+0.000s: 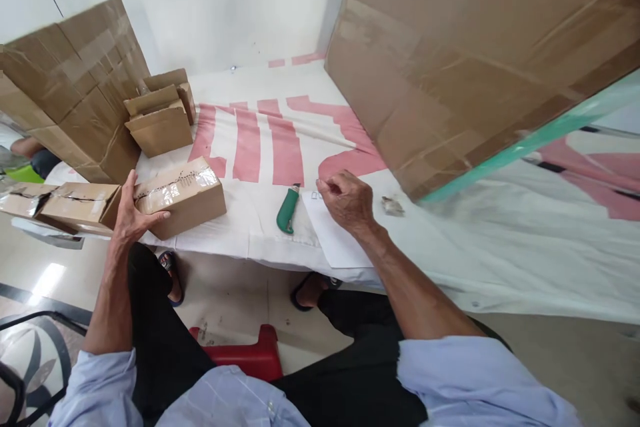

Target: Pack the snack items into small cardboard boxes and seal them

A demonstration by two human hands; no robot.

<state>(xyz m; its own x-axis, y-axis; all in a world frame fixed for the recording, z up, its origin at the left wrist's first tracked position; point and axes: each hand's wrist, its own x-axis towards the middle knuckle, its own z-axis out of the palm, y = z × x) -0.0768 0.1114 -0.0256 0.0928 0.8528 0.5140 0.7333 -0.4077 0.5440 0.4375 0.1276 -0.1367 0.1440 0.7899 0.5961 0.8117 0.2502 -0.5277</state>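
My left hand (131, 214) presses against the near left corner of a taped cardboard box (186, 204), thumb along its front and fingers stretched up its left end. The box lies on the cloth-covered table, with clear tape and dark marks across its top. My right hand (347, 200) is curled into a fist over a white sheet of paper (340, 244); anything inside the fist is hidden. Left of the paper lies a green-handled knife (289, 209), a short blade tip at its upper end. A small crumpled scrap (392, 206) rests right of my fist.
More closed boxes (83, 202) line the table's left edge. Behind them stand a large carton (85, 80) and small open boxes (163, 128). A huge carton (480, 60) fills the back right. Below is a red stool (247, 357). Part of another person (27, 147) shows far left.
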